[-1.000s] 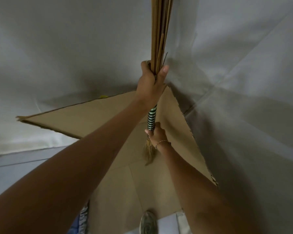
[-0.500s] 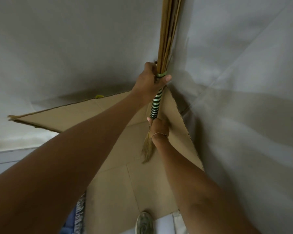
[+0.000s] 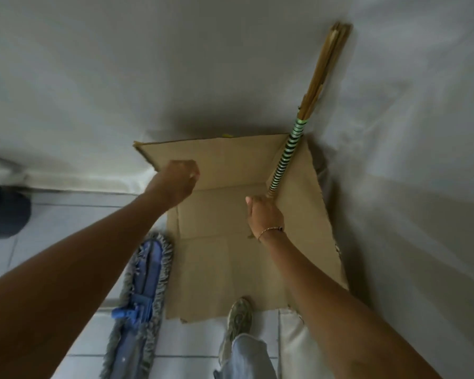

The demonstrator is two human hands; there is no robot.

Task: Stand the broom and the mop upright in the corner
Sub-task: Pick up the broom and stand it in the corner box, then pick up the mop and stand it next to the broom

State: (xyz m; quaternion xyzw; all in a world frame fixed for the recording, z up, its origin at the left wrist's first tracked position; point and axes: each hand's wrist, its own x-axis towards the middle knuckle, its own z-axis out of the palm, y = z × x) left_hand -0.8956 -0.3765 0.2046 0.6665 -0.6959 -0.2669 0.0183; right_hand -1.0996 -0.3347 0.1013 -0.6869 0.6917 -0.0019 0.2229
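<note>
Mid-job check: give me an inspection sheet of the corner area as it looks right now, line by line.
Surface: flattened cardboard laid over the tiled floor in the corner.
Job's things: broom leaning into the corner, striped handle low, pale sticks up; mop lying flat on the tiles beside the cardboard, not yet stood up.
Clutter: dark object at the left edge, too blurred to identify.
Grippers: left hand free, fingers curled, holding nothing; right hand closed on the broom's lower end.
Cables: nothing seen.
Surroundings: white sheeting covers both walls; the person's shoe rests at the cardboard's near edge.
</note>
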